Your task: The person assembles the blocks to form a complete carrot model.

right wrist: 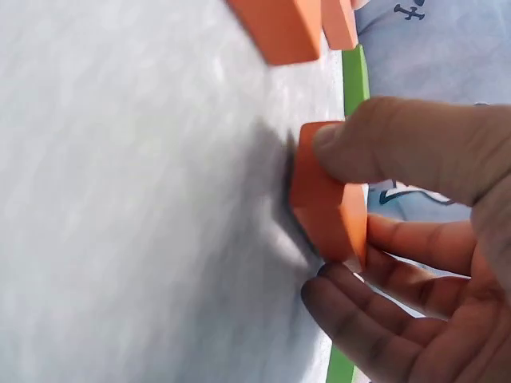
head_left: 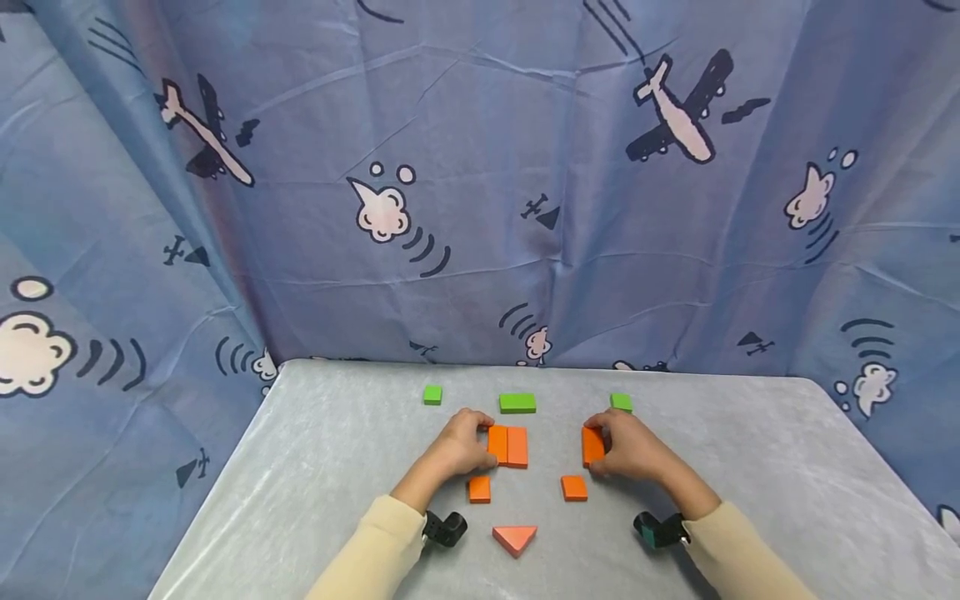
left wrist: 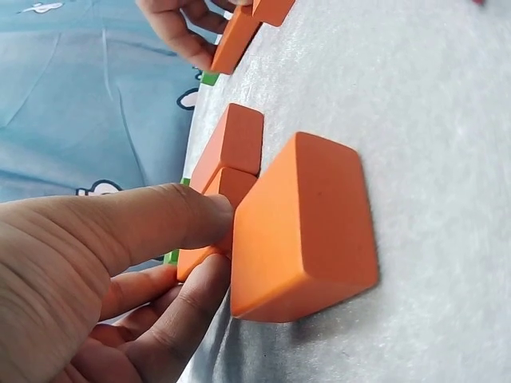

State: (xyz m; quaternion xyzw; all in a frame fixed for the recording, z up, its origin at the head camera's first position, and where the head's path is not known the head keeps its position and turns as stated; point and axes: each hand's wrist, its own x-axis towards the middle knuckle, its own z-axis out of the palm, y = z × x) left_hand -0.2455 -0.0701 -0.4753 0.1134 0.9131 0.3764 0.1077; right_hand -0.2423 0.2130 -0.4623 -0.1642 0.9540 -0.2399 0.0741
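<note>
In the head view my left hand (head_left: 457, 443) pinches an orange rectangular block (head_left: 497, 446) between the thumb at its near end and fingers at its far end. A second orange rectangular block (head_left: 517, 447) lies side by side with it on the right. To the right, my right hand (head_left: 633, 446) grips another orange rectangular block (head_left: 593, 447), thumb on the near end, as the right wrist view also shows on that block (right wrist: 323, 195). A small orange block (head_left: 479, 490) sits just in front of the left hand, large in the left wrist view (left wrist: 307, 231).
Another small orange block (head_left: 574, 488) lies near the right hand, and an orange triangular block (head_left: 515, 539) lies closer to me. Along the back are a green square block (head_left: 432, 395), a green rectangular block (head_left: 517, 403) and a green block (head_left: 621, 402). A patterned blue curtain (head_left: 465, 317) hangs behind the table (head_left: 315, 467).
</note>
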